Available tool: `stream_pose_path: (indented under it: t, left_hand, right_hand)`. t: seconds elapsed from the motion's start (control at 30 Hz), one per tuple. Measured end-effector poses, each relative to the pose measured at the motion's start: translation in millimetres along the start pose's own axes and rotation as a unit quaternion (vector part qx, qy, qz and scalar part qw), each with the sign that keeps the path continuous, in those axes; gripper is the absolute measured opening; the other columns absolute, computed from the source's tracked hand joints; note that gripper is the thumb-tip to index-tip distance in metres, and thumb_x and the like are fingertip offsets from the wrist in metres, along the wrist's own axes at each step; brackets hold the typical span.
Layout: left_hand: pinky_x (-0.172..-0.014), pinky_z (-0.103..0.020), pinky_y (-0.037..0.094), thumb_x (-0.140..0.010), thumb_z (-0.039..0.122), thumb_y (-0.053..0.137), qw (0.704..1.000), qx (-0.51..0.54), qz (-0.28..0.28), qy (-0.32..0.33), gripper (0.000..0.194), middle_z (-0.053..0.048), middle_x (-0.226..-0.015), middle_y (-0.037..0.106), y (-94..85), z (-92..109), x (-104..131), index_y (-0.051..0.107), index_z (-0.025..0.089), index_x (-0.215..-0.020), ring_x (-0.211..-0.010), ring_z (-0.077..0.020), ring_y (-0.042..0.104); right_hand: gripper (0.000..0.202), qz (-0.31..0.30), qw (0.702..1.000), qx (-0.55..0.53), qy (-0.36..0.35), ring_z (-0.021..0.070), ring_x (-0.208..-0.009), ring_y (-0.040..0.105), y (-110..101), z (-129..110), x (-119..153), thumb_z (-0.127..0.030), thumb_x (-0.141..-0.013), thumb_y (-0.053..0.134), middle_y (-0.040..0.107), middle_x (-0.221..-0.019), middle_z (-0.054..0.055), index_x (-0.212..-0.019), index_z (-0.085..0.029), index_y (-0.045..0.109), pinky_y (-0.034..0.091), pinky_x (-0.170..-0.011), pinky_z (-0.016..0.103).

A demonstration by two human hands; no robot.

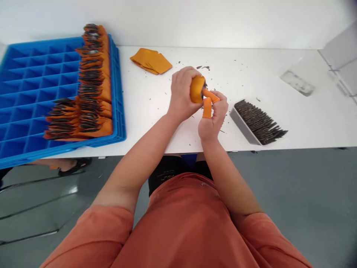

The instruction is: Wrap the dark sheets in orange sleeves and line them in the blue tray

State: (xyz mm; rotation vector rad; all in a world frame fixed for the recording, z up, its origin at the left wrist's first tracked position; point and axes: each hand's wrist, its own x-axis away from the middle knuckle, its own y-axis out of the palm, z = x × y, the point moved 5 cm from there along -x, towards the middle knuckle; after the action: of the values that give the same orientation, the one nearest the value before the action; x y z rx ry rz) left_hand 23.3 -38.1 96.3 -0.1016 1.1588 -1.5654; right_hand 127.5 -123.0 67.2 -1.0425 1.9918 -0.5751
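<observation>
Over the middle of the table, my left hand (182, 89) is wrapped round an orange paper pouch (196, 89), whose opening faces right. Something dark shows at that opening, too small to name. My right hand (213, 109) is at the pouch's mouth, with orange finger cots (207, 108) on its thumb and index finger. The index fingertip touches the opening and the thumb is bent close to it; what they grip, if anything, is hidden. To the right of my right hand, a clear plastic box (242, 124) holds a row of thin dark-brown pieces (258, 119) standing on edge.
Flat orange pouches (152, 61) lie at the back of the table. On the left, a blue divided crate (119, 111) holds filled orange pouches (96, 82) in its right-hand cells. A clear container (298, 82) lies far right. Dark crumbs dot the white table (147, 123). Another person's foot (69, 165) shows below.
</observation>
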Motion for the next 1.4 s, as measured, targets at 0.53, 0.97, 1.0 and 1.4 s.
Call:
stream_pose_path:
  t: [0.53, 0.97, 1.0, 1.4]
  left_hand:
    - [-0.087, -0.039, 0.055, -0.088, 0.024, 0.090, 0.972, 0.234, 0.019, -0.010, 0.062, -0.009, -0.135, 0.059, 21.8, -12, 11, 0.040, 0.029, -0.124, -0.106, -0.0202, 0.065]
    - [-0.117, -0.048, 0.051, -0.096, 0.044, 0.079, 0.982, 0.085, -0.131, 0.106, 0.065, -0.011, -0.156, 0.062, -7.4, -1, 8, 0.050, 0.029, -0.152, -0.143, -0.0334, 0.061]
    - [-0.112, -0.045, 0.053, -0.097, 0.042, 0.077, 0.982, 0.062, -0.141, 0.109, 0.057, -0.009, -0.150, 0.067, -18.2, 2, 8, 0.055, 0.029, -0.148, -0.136, -0.0313, 0.065]
    - [-0.072, -0.036, 0.037, -0.106, 0.037, 0.062, 0.892, -0.290, -0.324, 0.123, 0.027, -0.003, -0.097, 0.082, -79.5, 24, 2, 0.082, 0.024, -0.094, -0.095, -0.0240, 0.072]
  right_hand:
    - [0.039, 0.140, 0.962, -0.204, -0.117, 0.0319, -0.121, 0.066, 15, 16, 8, -0.057, -0.104, 0.068, 0.067, -0.129, 0.012, -0.135, -0.032, 0.066, 0.058, -0.100, 0.060]
    - [0.026, 0.269, 0.933, -0.219, -0.096, 0.0335, -0.110, 0.063, 0, 21, 3, -0.044, -0.113, 0.048, 0.062, -0.115, 0.014, -0.107, -0.027, 0.066, 0.051, -0.097, 0.060]
    - [0.026, 0.259, 0.936, -0.216, -0.099, 0.0341, -0.110, 0.063, 1, 20, 3, -0.043, -0.112, 0.047, 0.063, -0.115, 0.015, -0.107, -0.026, 0.066, 0.051, -0.098, 0.061]
    - [0.026, 0.133, 0.953, -0.182, -0.202, 0.0299, -0.106, 0.066, 18, 2, 7, -0.040, -0.107, 0.053, 0.072, -0.117, 0.015, -0.113, -0.023, 0.071, 0.052, -0.099, 0.056]
